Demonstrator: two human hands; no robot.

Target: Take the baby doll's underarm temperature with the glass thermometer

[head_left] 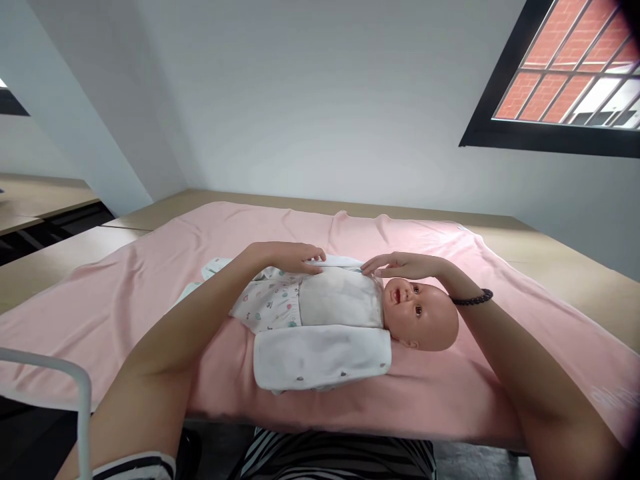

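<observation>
The person is reaching both arms over a baby doll that is lying on its back on a pink blanket, head toward the right hand's side. The left hand is resting palm-down on the far edge of the doll's white garment, fingers together and curled lightly over the cloth's edge; whether they are pinching it cannot be told. The right hand is hovering just beyond the doll's chin and shoulder, fingers extended and close together, fingertips touching the same far edge of cloth near the collar. A dark bead bracelet is sitting on the right wrist. Nearer to the person than both hands, a flap of the garment is lying open and flat on the blanket, beside the doll's body. Under the left forearm, the patterned lower part of the garment is covering the doll's legs. The blanket is covering a wooden table.
</observation>
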